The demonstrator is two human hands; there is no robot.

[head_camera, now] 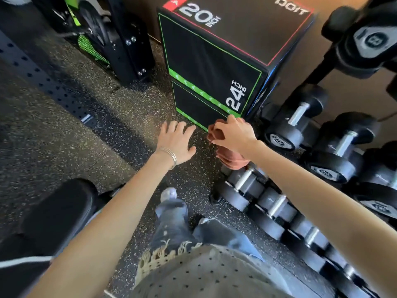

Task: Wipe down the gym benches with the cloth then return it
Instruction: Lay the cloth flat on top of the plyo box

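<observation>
Gripping the rust-coloured cloth point(233, 161) in a bunch, the right hand point(233, 134) holds it just above the row of dumbbells point(243, 179), close by the lower corner of the black plyo box point(214, 61). Left hand point(177, 143) is out over the speckled floor point(64, 136), fingers spread, holding nothing.

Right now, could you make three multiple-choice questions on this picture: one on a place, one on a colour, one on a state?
1. Where do the dumbbells lie from the black box? A to its right; B to its left; C on top.
2. What colour is the cloth? A blue; B rust-brown; C white.
3. How is the left hand? A a fist; B gripping the cloth; C open, fingers spread.
Key: A, they line the box's right side; B, the cloth in the right hand is rust-brown; C, it holds nothing.
</observation>
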